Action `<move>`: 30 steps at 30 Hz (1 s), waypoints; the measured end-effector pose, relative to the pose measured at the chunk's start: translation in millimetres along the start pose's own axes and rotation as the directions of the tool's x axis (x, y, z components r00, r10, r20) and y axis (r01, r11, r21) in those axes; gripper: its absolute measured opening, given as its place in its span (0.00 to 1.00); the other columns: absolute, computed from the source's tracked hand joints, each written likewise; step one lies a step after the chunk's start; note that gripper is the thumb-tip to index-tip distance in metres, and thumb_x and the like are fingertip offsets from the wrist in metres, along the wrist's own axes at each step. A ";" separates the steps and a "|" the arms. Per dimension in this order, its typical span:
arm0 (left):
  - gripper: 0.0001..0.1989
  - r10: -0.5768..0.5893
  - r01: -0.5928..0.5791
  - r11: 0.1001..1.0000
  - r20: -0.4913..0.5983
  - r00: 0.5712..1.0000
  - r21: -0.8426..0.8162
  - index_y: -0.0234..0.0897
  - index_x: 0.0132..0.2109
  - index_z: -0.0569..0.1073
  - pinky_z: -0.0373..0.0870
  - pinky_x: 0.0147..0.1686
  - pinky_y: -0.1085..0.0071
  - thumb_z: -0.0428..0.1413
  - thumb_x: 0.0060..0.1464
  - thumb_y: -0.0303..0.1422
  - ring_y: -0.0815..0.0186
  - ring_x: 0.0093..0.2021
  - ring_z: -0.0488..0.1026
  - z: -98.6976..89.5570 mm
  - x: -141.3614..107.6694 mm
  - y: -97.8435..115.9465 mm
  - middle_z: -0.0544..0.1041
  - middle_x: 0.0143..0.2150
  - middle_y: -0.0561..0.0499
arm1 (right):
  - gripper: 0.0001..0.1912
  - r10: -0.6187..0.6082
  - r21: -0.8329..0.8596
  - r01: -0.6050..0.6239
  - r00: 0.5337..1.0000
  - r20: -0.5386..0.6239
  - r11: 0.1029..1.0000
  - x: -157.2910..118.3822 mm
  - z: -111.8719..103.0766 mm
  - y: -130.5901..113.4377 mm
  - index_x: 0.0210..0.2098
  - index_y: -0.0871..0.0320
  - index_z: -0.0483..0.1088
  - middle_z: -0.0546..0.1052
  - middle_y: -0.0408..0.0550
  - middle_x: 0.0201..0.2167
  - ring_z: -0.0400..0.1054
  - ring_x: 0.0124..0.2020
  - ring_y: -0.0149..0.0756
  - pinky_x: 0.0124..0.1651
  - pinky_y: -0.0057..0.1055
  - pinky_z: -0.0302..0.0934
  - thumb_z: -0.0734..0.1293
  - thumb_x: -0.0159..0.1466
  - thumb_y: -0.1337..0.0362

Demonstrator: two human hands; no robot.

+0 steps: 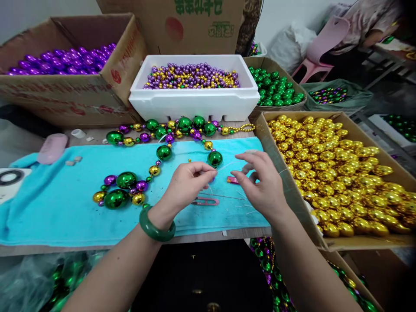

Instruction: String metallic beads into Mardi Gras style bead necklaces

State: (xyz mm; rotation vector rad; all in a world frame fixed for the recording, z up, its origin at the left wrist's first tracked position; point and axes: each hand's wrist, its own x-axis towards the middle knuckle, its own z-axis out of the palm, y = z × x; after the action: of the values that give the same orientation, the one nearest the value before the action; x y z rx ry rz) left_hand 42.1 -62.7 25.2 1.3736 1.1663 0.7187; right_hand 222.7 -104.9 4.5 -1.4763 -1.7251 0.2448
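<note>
My left hand [186, 184], with a green bangle [157, 225] on its wrist, is closed in a pinch at the end of a bead string [164, 152]. A purple bead partly shows beneath its fingertips, and a thin clear thread [227, 166] runs out toward the right. My right hand [264, 184] hovers across from it with thumb and fingers apart, close to that thread. The string of green, purple and gold beads loops over a blue towel [78, 221]. Pink thread snips [208, 201] lie below my hands, and a small pink lighter [232, 180] lies between them.
Purple beads fill a cardboard box [123, 56] at back left. A white foam box [195, 102] of small beads stands behind the towel. At right is a carton [276, 143] of gold beads, with green beads [273, 86] behind it. Another person [367, 30] sits at upper right.
</note>
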 end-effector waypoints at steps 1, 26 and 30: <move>0.07 0.000 -0.001 1.000 -0.038 0.999 -0.029 0.34 0.29 0.76 0.63 0.23 0.76 0.59 0.47 0.34 0.73 0.22 0.66 -2.9 0.2 -0.6 0.71 0.23 0.54 | 0.09 0.039 -0.032 -0.040 0.999 -0.014 0.999 -4.2 1.6 4.9 0.41 0.58 0.70 0.73 0.48 0.36 0.66 0.30 0.32 0.33 0.30 0.61 0.65 0.60 0.66; 0.07 0.018 -0.017 0.636 -0.008 1.000 -0.771 0.35 0.26 0.65 0.68 0.26 0.79 0.56 0.46 0.29 0.73 0.31 0.72 -20.9 3.5 -18.0 0.76 0.42 0.49 | 0.07 0.034 -0.333 0.258 0.743 0.668 0.907 -52.9 77.3 -2.2 0.36 0.63 0.69 0.71 0.55 0.36 0.63 0.40 0.44 0.42 0.37 0.57 0.60 0.60 0.70; 0.06 0.048 -0.121 0.625 -0.117 0.992 -0.771 0.37 0.26 0.66 0.73 0.36 0.74 0.56 0.46 0.31 0.66 0.45 0.73 -26.6 4.9 -18.5 0.76 0.42 0.49 | 0.06 0.118 -0.122 -0.045 0.705 0.700 0.992 -54.6 49.0 2.3 0.32 0.60 0.65 0.70 0.48 0.31 0.63 0.33 0.35 0.35 0.31 0.57 0.60 0.55 0.73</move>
State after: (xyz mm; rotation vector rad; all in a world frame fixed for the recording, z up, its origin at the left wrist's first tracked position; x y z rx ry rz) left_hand 15.0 -51.0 11.1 0.6464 0.6877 1.1911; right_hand 188.7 -135.4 -53.0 -1.6516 -2.2936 0.8918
